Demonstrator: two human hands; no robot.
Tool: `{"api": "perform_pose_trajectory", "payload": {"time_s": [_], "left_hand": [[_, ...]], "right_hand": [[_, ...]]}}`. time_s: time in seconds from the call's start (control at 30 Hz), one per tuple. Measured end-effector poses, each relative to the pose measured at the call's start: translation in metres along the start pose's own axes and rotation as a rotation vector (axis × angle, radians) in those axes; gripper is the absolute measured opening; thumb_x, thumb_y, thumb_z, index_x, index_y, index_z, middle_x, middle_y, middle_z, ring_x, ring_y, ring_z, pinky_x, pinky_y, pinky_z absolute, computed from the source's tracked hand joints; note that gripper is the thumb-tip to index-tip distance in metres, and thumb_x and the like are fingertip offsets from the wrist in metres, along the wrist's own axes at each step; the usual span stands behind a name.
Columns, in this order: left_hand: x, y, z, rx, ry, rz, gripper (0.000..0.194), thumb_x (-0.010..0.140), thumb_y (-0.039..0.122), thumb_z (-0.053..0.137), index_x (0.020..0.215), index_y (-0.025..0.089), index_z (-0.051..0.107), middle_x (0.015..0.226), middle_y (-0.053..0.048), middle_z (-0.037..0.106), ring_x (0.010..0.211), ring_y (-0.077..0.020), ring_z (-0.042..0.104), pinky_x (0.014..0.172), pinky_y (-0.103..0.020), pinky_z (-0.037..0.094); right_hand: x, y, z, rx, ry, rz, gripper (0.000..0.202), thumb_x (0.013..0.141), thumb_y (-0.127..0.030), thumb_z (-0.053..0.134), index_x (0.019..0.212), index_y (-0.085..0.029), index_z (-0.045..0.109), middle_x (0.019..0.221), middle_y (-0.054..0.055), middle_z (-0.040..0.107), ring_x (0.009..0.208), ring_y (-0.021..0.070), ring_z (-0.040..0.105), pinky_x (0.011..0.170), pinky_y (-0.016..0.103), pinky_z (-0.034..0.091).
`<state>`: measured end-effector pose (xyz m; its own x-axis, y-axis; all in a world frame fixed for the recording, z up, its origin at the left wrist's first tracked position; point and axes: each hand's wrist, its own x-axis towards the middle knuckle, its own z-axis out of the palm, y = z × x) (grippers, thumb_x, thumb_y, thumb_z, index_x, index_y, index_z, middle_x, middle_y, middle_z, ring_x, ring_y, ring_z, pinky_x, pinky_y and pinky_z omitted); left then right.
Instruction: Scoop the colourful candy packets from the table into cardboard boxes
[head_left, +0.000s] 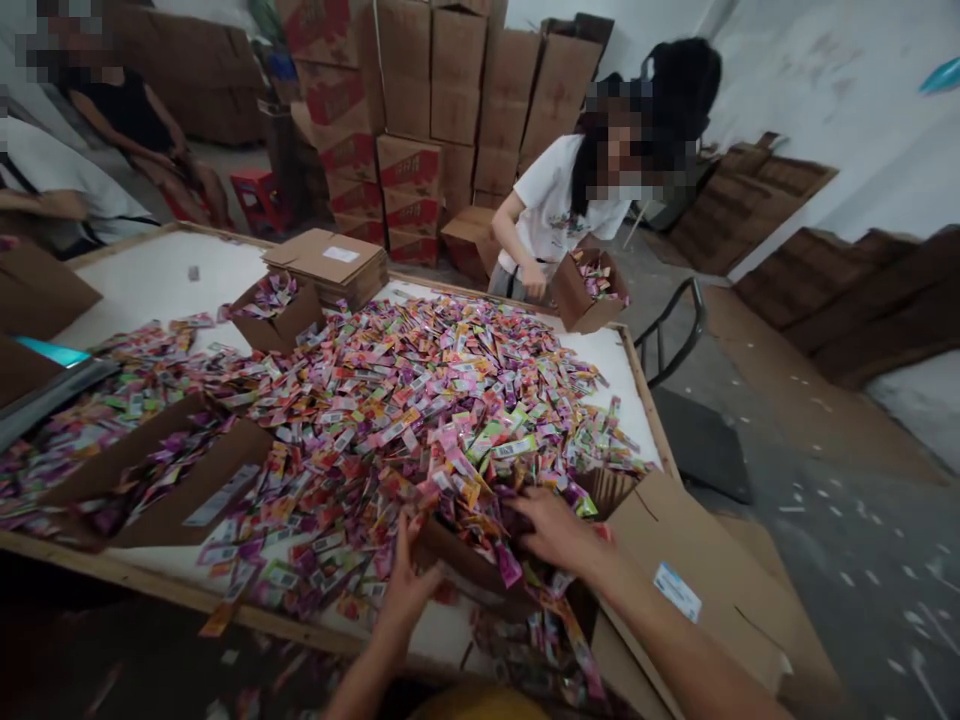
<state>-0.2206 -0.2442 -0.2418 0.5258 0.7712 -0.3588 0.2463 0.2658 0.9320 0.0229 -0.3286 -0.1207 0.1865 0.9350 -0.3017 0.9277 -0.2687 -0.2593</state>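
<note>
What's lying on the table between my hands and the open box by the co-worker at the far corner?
In the head view, a dense pile of colourful sachets covers the table from your hands to that box; no bare stretch between.

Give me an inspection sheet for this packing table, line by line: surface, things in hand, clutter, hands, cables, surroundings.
Surface: white table with a wooden rim, mostly buried.
Things in hand: heap of colourful sachets; open cardboard box at the near edge, sachets spilling into it.
Clutter: sachet-filled box at left, another box farther back, stack of flat cartons.
Hands: left hand on the box's near flap; right hand on sachets at the heap's edge; grip unclear.
Cables: nothing seen.
Surroundings: a person in a white shirt at a box across the table; stacked cartons; littered floor.
</note>
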Motion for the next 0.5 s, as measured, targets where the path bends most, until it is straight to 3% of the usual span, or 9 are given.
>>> {"api": "perform_pose_trajectory", "payload": {"time_s": [0.07,0.13,0.2,0.23,0.3,0.37,0.43,0.5], "left_hand": [[0.02,0.041,-0.014,0.032,0.049,0.073,0.095,0.081,0.044,0.06,0.155,0.024,0.004,0.163,-0.012,0.017,0.149,-0.0265,0.021,0.117,-0.042,0.031],[0.043,0.08,-0.013,0.161,0.075,0.174,0.098,0.08,0.052,0.064,0.156,0.024,0.008,0.164,-0.011,0.012,0.15,-0.0284,0.015,0.12,-0.044,0.024],[0.063,0.111,-0.002,0.31,0.037,0.287,0.108,0.074,0.053,0.07,0.156,0.021,0.008,0.162,-0.014,0.02,0.148,-0.0306,0.023,0.118,-0.044,0.027],[0.069,0.124,0.005,0.398,-0.011,0.342,0.108,0.072,0.053,0.072,0.156,0.021,0.01,0.159,-0.015,0.029,0.144,-0.0312,0.032,0.115,-0.044,0.032],[0.073,0.142,0.018,0.612,-0.132,0.445,0.093,0.073,0.051,0.073,0.151,0.026,0.029,0.144,-0.013,0.049,0.13,-0.0304,0.05,0.107,-0.042,0.042],[0.065,0.152,0.026,0.84,-0.299,0.564,0.062,0.076,0.045,0.071,0.134,0.029,0.054,0.124,-0.008,0.062,0.111,-0.0276,0.062,0.095,-0.039,0.049],[0.049,0.151,0.029,1.07,-0.47,0.649,0.039,0.078,0.034,0.068,0.115,0.025,0.066,0.111,-0.009,0.066,0.097,-0.0274,0.067,0.085,-0.038,0.053],[0.035,0.138,0.031,1.294,-0.626,0.644,0.027,0.08,0.02,0.06,0.106,0.019,0.068,0.101,-0.013,0.069,0.09,-0.0296,0.069,0.078,-0.04,0.054]], "right_hand": [[-0.015,0.02,-0.019,0.04,0.089,0.075,0.059,0.074,-0.02,0.07,0.131,-0.031,0.06,0.128,0.009,0.058,0.122,0.0311,0.049,0.099,0.044,0.041],[-0.027,0.034,-0.023,0.062,0.154,0.291,0.08,0.072,-0.034,0.076,0.145,-0.029,0.044,0.147,0.012,0.042,0.135,0.0371,0.036,0.105,0.05,0.035],[-0.033,0.041,-0.012,0.135,0.129,0.478,0.101,0.069,-0.043,0.078,0.153,-0.021,0.029,0.148,0.018,0.036,0.135,0.0385,0.036,0.107,0.05,0.035],[-0.035,0.041,-0.003,0.171,0.114,0.503,0.102,0.069,-0.043,0.078,0.154,-0.018,0.026,0.146,0.019,0.038,0.133,0.0372,0.039,0.107,0.048,0.035],[-0.035,0.034,0.015,0.202,0.139,0.428,0.093,0.073,-0.034,0.073,0.153,-0.018,0.029,0.142,0.016,0.042,0.13,0.0333,0.043,0.109,0.044,0.035],[-0.033,0.022,0.028,0.183,0.195,0.294,0.083,0.075,-0.018,0.065,0.151,-0.019,0.033,0.141,0.014,0.043,0.129,0.0298,0.043,0.11,0.04,0.034],[-0.031,0.008,0.037,0.181,0.164,0.176,0.074,0.074,-0.008,0.055,0.146,-0.021,0.043,0.137,0.013,0.048,0.124,0.0258,0.048,0.107,0.036,0.038],[-0.027,-0.007,0.048,0.162,0.073,0.11,0.057,0.077,-0.007,0.05,0.132,-0.022,0.059,0.13,0.013,0.053,0.113,0.0239,0.056,0.099,0.033,0.043]]}}
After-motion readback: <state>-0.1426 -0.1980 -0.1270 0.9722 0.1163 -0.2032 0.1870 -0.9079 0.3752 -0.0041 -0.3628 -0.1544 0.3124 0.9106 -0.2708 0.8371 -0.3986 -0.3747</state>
